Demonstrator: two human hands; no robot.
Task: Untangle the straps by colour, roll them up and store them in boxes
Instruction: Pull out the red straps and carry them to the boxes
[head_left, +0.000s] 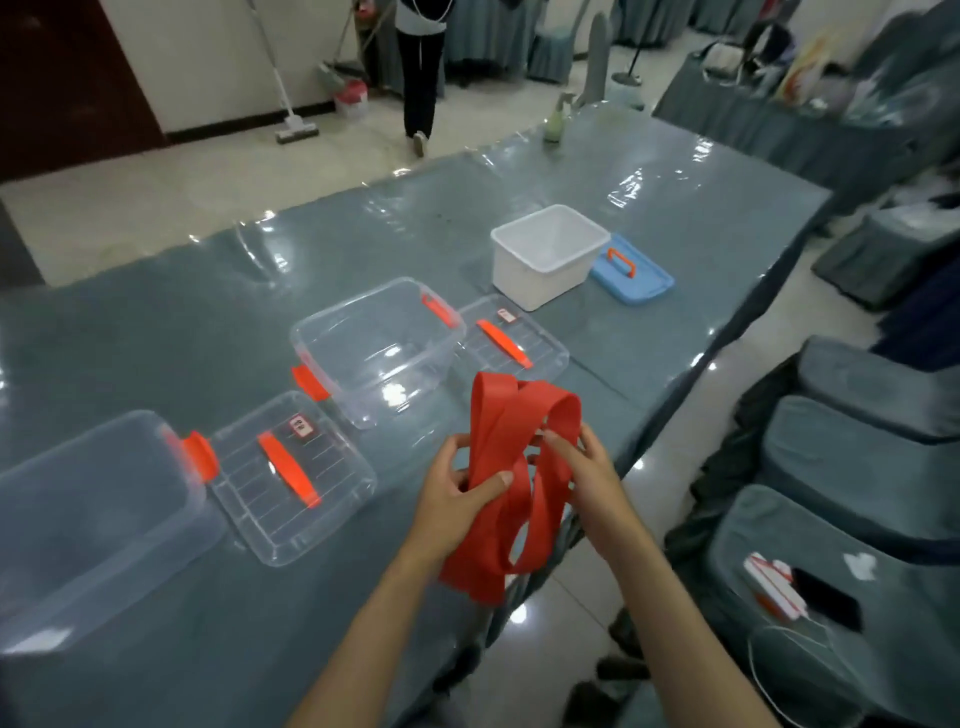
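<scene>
Now, strap: red strap (506, 467) hangs in tangled loops between both hands, above the surface (208, 322) edge.
Left grip: left hand (457, 499) pinches the bundle, thumb across it.
Right grip: right hand (582, 467) pinches a loop near the top.
Long axis: roughly upright, loops above, tails below.
Nearest box: clear box (379, 348) lies just beyond, slightly left; left hand looks nearer.

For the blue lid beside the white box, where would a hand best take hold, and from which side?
By the orange handle on top of the blue lid, coming from above. The lid lies flat on the table, touching or nearly touching the white box, and the handle arches up, leaving room for fingers to hook under.
</scene>
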